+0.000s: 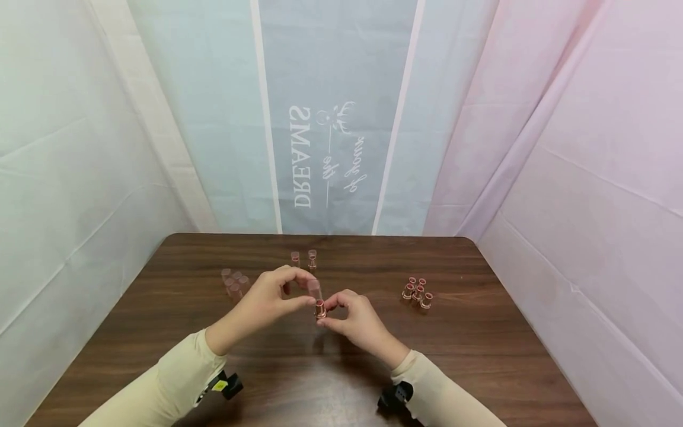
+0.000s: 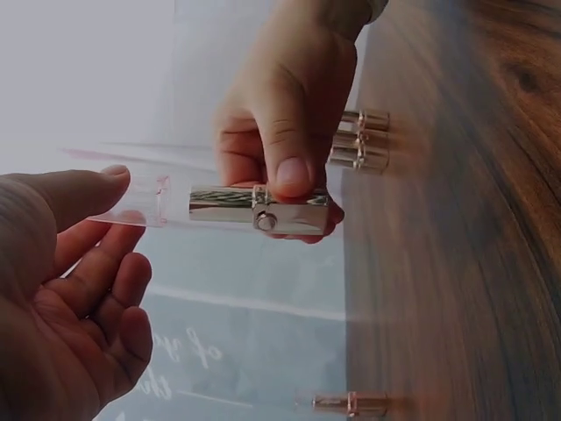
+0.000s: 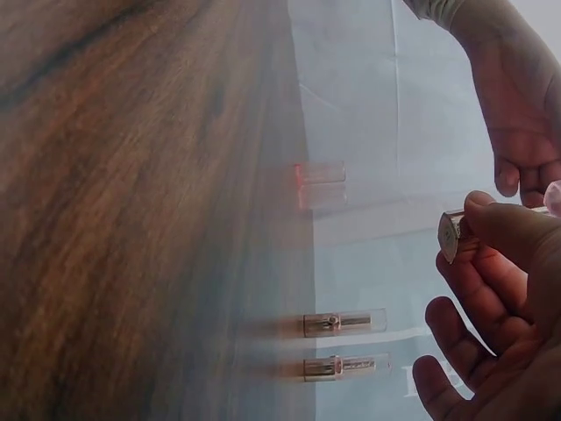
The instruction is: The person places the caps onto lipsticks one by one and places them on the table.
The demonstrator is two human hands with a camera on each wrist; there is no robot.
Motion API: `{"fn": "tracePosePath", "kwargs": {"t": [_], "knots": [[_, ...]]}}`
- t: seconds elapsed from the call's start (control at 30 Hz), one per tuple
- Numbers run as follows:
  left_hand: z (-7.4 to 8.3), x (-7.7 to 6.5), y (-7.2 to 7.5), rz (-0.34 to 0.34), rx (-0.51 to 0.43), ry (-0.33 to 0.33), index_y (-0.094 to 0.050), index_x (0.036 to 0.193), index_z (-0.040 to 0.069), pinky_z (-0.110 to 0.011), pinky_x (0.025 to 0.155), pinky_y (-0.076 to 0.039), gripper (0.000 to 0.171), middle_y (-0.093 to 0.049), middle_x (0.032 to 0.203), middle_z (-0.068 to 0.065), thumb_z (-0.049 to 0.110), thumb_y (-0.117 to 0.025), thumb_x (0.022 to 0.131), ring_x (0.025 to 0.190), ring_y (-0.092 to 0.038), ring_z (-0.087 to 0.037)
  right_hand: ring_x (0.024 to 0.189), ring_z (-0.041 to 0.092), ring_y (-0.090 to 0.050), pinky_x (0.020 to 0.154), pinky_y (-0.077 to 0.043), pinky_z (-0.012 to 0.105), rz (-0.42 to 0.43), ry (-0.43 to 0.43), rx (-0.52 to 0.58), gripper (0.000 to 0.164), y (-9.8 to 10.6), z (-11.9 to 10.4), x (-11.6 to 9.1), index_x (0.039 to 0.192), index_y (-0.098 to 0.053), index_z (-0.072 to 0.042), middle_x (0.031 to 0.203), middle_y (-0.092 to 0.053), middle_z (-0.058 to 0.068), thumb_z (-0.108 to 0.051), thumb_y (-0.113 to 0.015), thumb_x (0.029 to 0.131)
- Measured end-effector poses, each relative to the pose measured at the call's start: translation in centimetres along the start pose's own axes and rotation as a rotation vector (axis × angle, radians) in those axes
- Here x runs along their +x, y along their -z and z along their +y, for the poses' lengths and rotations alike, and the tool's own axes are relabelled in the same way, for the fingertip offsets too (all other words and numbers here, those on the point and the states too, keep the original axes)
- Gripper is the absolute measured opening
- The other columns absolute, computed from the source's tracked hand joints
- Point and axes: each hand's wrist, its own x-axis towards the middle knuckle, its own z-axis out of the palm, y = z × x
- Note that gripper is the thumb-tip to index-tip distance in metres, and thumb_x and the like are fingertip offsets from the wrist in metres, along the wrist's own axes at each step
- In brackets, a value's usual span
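Note:
Over the middle of the table, my left hand (image 1: 277,292) pinches a clear pinkish lipstick cap (image 2: 145,200) between thumb and fingers. Just below it, my right hand (image 1: 357,320) grips the base of a shiny rose-gold lipstick tube (image 2: 228,206) between thumb and fingers. The left wrist view shows a narrow gap between the cap's rim and the tube's top, the two roughly in line. Both are held above the tabletop. From the right wrist view, the flat bottom of the tube faces the camera, while the cap is mostly out of frame.
Several uncapped lipstick tubes (image 1: 418,290) stand grouped on the right of the brown wooden table (image 1: 480,356). Loose clear caps (image 1: 235,283) stand in a cluster on the left. Two capped lipsticks (image 3: 342,323) stand toward the back. Fabric hangs behind and on both sides.

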Motion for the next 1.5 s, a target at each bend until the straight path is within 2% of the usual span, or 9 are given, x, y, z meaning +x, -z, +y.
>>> {"fn": "tracePosePath", "kwargs": {"t": [0.13,0.27,0.47,0.63,0.83,0.97,1.1,1.27,1.5], "knots": [[0.1,0.1,-0.6,-0.022,0.011,-0.005,-0.073,0.106,0.028,-0.026,0.068,-0.047,0.025,-0.068,0.096,0.014,0.022,-0.086,0.085,0.084,-0.059,-0.009,0.096,0.009,-0.065,0.093,-0.052,0.041,0.003,0.001,0.024,0.019,0.1,-0.3,-0.1,0.093,-0.073,-0.025,0.095,-0.067,-0.014,-0.024,-0.088,0.082],[0.1,0.1,-1.0,-0.038,0.032,0.007,-0.073,0.106,0.028,-0.026,0.071,-0.047,0.024,-0.067,0.097,0.011,0.022,-0.085,0.086,0.088,-0.060,-0.013,0.097,0.008,-0.064,0.093,-0.052,0.042,0.002,0.001,0.045,0.020,0.2,-0.5,-0.1,0.096,-0.073,-0.025,0.097,-0.067,-0.013,-0.024,-0.088,0.083],[-0.2,0.3,-1.4,-0.047,0.043,0.013,-0.073,0.107,0.028,-0.026,0.070,-0.046,0.024,-0.068,0.097,0.007,0.022,-0.084,0.087,0.085,-0.059,-0.014,0.099,0.008,-0.065,0.092,-0.052,0.041,0.022,0.020,0.041,0.020,0.4,-0.7,-0.1,0.098,-0.072,-0.022,0.099,-0.068,-0.011,-0.024,-0.086,0.084],[-0.3,0.5,-1.7,-0.048,0.047,-0.004,-0.073,0.108,0.026,-0.027,0.071,-0.047,0.023,-0.070,0.097,0.006,0.022,-0.084,0.087,0.087,-0.061,-0.016,0.100,0.008,-0.065,0.093,-0.053,0.037,0.033,0.009,0.053,0.021,0.7,-0.9,0.0,0.098,-0.073,-0.022,0.100,-0.068,-0.011,-0.021,-0.087,0.083],[-0.3,0.6,-1.9,-0.047,0.080,-0.028,-0.073,0.108,0.023,-0.026,0.071,-0.047,0.023,-0.067,0.095,0.011,0.022,-0.084,0.088,0.086,-0.059,-0.011,0.101,0.009,-0.065,0.092,-0.054,0.041,0.041,0.019,0.056,0.020,0.8,-1.1,0.0,0.097,-0.073,-0.021,0.099,-0.068,-0.011,-0.021,-0.088,0.083],[-0.1,0.6,-1.9,-0.058,0.084,-0.049,-0.072,0.109,0.021,-0.026,0.071,-0.046,0.023,-0.068,0.095,0.009,0.021,-0.083,0.089,0.086,-0.060,-0.015,0.100,0.009,-0.065,0.092,-0.053,0.034,0.054,0.037,0.049,0.020,1.0,-1.4,-0.1,0.097,-0.074,-0.021,0.099,-0.068,-0.011,-0.022,-0.088,0.083],[0.1,0.5,-1.9,-0.067,0.074,-0.067,-0.072,0.108,0.020,-0.029,0.073,-0.048,0.022,-0.067,0.097,0.010,0.018,-0.082,0.089,0.090,-0.060,-0.013,0.099,0.008,-0.064,0.091,-0.052,0.031,0.051,0.049,0.045,0.019,1.0,-1.5,-0.1,0.096,-0.074,-0.020,0.097,-0.068,-0.011,-0.021,-0.088,0.082],[0.3,0.2,-1.9,-0.068,0.053,-0.091,-0.071,0.108,0.019,-0.036,0.078,-0.052,0.021,-0.066,0.101,0.011,0.017,-0.081,0.089,0.095,-0.060,-0.009,0.098,0.008,-0.064,0.091,-0.052,0.031,0.043,0.056,0.051,0.019,1.1,-1.5,-0.1,0.095,-0.074,-0.020,0.096,-0.068,-0.011,-0.019,-0.088,0.081],[0.0,-0.3,-1.9,-0.033,0.074,-0.103,-0.073,0.112,0.019,-0.036,0.076,-0.052,0.027,-0.068,0.103,0.011,0.020,-0.083,0.087,0.096,-0.060,-0.009,0.099,0.008,-0.064,0.092,-0.053,0.037,0.019,0.064,0.058,0.019,1.2,-1.6,-0.1,0.096,-0.073,-0.022,0.098,-0.067,-0.011,-0.023,-0.088,0.083]]}}
